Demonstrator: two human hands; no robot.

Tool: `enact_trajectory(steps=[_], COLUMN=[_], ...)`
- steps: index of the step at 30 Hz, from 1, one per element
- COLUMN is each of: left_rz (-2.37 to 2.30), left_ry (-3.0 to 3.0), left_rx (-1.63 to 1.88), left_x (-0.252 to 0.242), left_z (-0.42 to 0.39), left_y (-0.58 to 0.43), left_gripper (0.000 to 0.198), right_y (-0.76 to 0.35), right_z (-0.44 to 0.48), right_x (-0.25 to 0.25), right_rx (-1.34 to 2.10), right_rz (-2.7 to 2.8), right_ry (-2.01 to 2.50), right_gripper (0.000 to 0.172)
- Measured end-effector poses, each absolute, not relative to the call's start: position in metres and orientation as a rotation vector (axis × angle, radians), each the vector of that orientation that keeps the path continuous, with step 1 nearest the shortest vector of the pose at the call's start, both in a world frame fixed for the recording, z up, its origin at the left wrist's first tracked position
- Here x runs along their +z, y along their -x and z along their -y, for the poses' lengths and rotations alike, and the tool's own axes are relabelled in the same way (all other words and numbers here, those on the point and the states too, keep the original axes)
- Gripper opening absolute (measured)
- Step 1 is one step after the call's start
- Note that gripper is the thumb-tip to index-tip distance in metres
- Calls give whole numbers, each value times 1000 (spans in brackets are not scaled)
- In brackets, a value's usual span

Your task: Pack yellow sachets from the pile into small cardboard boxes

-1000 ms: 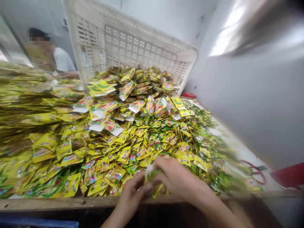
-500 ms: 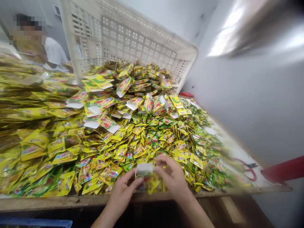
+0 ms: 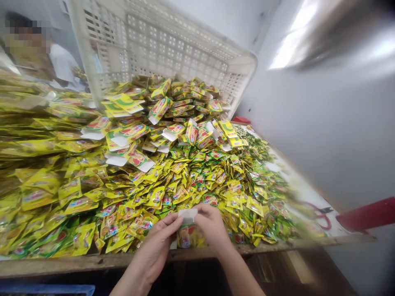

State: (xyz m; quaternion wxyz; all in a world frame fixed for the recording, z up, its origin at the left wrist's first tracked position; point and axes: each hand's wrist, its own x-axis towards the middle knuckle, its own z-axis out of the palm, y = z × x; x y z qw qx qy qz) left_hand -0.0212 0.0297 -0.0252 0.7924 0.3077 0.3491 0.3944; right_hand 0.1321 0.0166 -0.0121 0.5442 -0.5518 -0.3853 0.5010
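Near the table's front edge, a small printed carton (image 3: 186, 237) with a white flap at its top is held between my two hands. My left hand (image 3: 159, 242) is closed on the carton's left side, its thumb by the flap. My right hand (image 3: 212, 228) closes on the right side, with fingers at the flap's right end. Yellow print shows below the flap; whether a sachet lies inside the carton cannot be seen. Just beyond my hands spreads a heap of small yellow and green sachets (image 3: 173, 193).
A white plastic crate (image 3: 185, 45) lies tipped at the back, with printed cartons (image 3: 160, 109) spilling from it. Larger yellow packets (image 3: 40, 193) are piled at the left. Red-handled scissors (image 3: 324, 218) lie at the right near a red tube (image 3: 367, 216). A person (image 3: 61, 61) is at the back left.
My right hand has moved left to the carton's flap; the yellow sachet it held beside the carton no longer shows separately. The flap now looks lower, with both hands' fingers beside it.
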Motion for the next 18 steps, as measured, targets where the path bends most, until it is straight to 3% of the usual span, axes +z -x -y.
enact_trajectory(steps=[4, 13, 18], left_rz=[-763, -1062, -1056], left_ry=[-644, -1040, -1154], left_rx=[889, 1075, 1080], left_x=[-26, -48, -47], left_z=[-30, -38, -36], left_y=[24, 26, 25], left_gripper=[22, 31, 34], right_y=[-127, -136, -138], right_z=[-15, -20, -22], right_x=[-15, -25, -23], right_rx=[1312, 1138, 1251], right_rz=[816, 1179, 1012], right_ry=[1257, 1238, 1237], right_gripper=[13, 24, 24])
